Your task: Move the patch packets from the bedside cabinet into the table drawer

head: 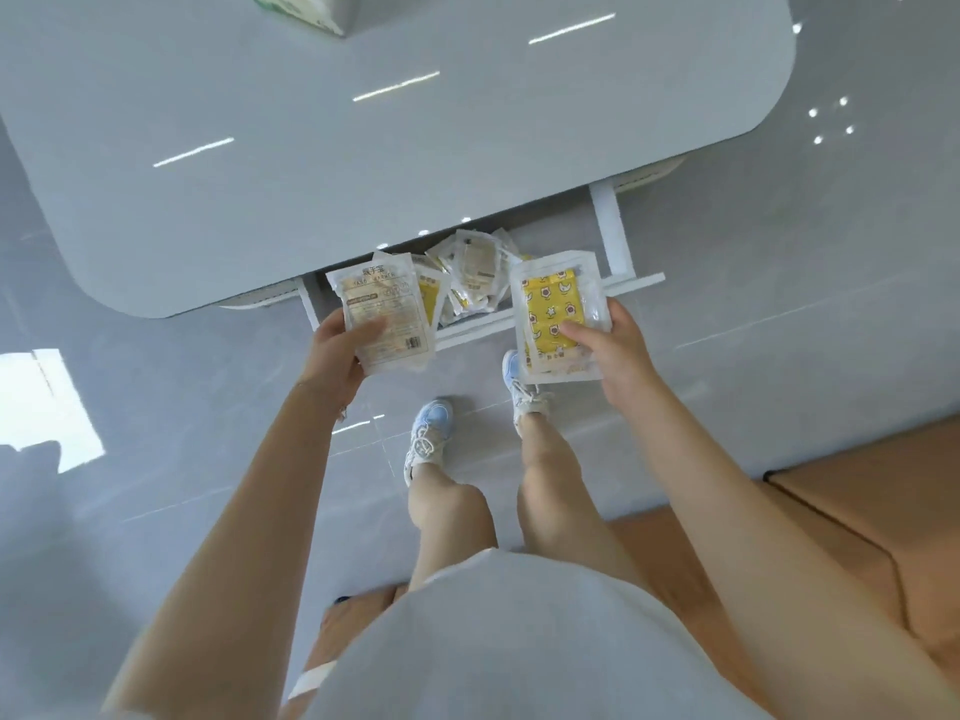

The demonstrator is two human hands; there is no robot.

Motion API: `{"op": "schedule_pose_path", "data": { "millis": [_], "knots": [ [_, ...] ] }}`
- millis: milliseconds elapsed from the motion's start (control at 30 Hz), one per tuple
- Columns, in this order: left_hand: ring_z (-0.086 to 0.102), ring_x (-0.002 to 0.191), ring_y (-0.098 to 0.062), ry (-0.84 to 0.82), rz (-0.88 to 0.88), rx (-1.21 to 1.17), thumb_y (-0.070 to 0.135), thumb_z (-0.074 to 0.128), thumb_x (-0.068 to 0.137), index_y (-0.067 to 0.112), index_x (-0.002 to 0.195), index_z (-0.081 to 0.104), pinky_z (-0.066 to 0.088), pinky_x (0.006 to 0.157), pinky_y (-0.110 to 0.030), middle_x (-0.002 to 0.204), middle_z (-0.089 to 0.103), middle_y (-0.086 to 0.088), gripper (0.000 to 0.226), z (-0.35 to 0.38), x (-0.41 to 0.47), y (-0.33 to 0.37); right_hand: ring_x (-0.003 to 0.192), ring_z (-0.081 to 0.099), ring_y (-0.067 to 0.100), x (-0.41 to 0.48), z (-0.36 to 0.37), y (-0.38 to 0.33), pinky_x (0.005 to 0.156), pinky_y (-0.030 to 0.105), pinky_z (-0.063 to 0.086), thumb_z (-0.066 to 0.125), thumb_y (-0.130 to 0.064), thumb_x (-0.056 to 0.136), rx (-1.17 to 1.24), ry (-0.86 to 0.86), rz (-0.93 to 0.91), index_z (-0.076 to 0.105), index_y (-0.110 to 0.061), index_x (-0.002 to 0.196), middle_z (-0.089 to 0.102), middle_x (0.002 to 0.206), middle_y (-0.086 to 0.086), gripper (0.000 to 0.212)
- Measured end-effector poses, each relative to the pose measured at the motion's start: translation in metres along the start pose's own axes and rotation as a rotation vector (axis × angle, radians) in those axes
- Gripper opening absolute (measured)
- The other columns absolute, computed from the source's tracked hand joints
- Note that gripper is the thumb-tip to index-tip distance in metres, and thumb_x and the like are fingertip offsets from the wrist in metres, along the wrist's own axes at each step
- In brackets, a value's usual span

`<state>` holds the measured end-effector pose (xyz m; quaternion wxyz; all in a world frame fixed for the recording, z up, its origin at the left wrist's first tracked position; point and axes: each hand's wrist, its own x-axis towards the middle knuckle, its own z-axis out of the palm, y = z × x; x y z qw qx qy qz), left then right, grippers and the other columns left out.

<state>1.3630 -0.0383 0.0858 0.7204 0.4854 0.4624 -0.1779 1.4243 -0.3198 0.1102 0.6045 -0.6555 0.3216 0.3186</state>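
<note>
Grey shiny floor (779, 252) lies under you, and a pale table (467, 122) with round corners fills the top. A green and white box (306, 7) sits at its 12 o'clock edge, and its writing is too blurry to read.

Your left hand (340, 350), at 9 o'clock from the open drawer (608, 231), grips a stack of beige packets (387, 309) with the thumb on top. The top one shows Chinese writing, blurry letters that look like WARMER, and a barcode at its 5 o'clock corner.

A loose pile of packets (475, 272) lies in the drawer.

At 3 o'clock from the pile, your right hand (618, 350) grips yellow packets (556, 314) with little pictures on them. You cannot read any words there.

A brown wooden piece (857, 491) sits at 4 o'clock.
</note>
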Motion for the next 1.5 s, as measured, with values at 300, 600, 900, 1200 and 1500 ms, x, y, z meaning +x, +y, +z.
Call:
{"op": "schedule_pose_path", "data": {
  "millis": [300, 600, 900, 1200, 1500],
  "knots": [
    [0.065, 0.092, -0.020, 0.203, -0.088, -0.077, 0.001, 0.055, 0.092, 0.010, 0.117, 0.055, 0.058, 0.078, -0.033, 0.101, 0.065, -0.003, 0.027, 0.018, 0.081, -0.041, 0.086, 0.067, 0.017, 0.117, 0.001, -0.021, 0.079, 0.033, 0.055, 0.066, -0.001, 0.085, -0.259, -0.084, 0.067, 0.060, -0.015, 0.111, 0.069, 0.095, 0.000, 0.030],
    [0.060, 0.108, -0.025, 0.223, -0.137, 0.069, 0.008, 0.055, 0.092, 0.017, 0.104, 0.057, 0.046, 0.101, -0.045, 0.111, 0.063, -0.005, 0.015, 0.015, 0.196, -0.083, 0.095, 0.066, 0.025, 0.245, 0.029, 0.026, 0.080, 0.038, 0.055, 0.068, -0.004, 0.085, -0.334, -0.046, 0.203, 0.062, -0.015, 0.111, 0.068, 0.108, 0.008, 0.028],
    [0.062, 0.096, -0.018, 0.428, 0.010, 0.197, 0.013, 0.072, 0.081, 0.011, 0.114, 0.058, 0.052, 0.089, -0.035, 0.101, 0.064, 0.002, 0.036, 0.032, 0.264, -0.110, 0.108, 0.062, 0.023, 0.318, 0.047, 0.090, 0.106, 0.040, 0.041, 0.077, -0.020, 0.079, -0.221, 0.078, 0.331, 0.062, -0.009, 0.117, 0.067, 0.116, 0.006, 0.042],
    [0.055, 0.084, -0.010, 0.627, 0.111, 0.581, 0.032, 0.066, 0.085, 0.019, 0.112, 0.061, 0.038, 0.069, -0.025, 0.108, 0.065, 0.006, 0.031, 0.039, 0.261, -0.119, 0.101, 0.066, 0.022, 0.323, 0.059, 0.096, 0.056, 0.018, 0.045, 0.073, -0.018, 0.084, -0.640, 0.156, 0.121, 0.065, -0.008, 0.114, 0.068, 0.116, 0.008, 0.033],
    [0.044, 0.124, -0.022, 0.542, 0.256, 0.914, 0.045, 0.056, 0.088, 0.023, 0.129, 0.051, 0.037, 0.102, -0.042, 0.133, 0.053, 0.002, 0.048, 0.037, 0.210, -0.102, 0.130, 0.046, 0.028, 0.270, 0.066, 0.076, 0.102, 0.041, 0.044, 0.073, -0.026, 0.080, -1.052, 0.035, -0.202, 0.034, -0.020, 0.146, 0.046, 0.142, 0.006, 0.077]
  ]
}}
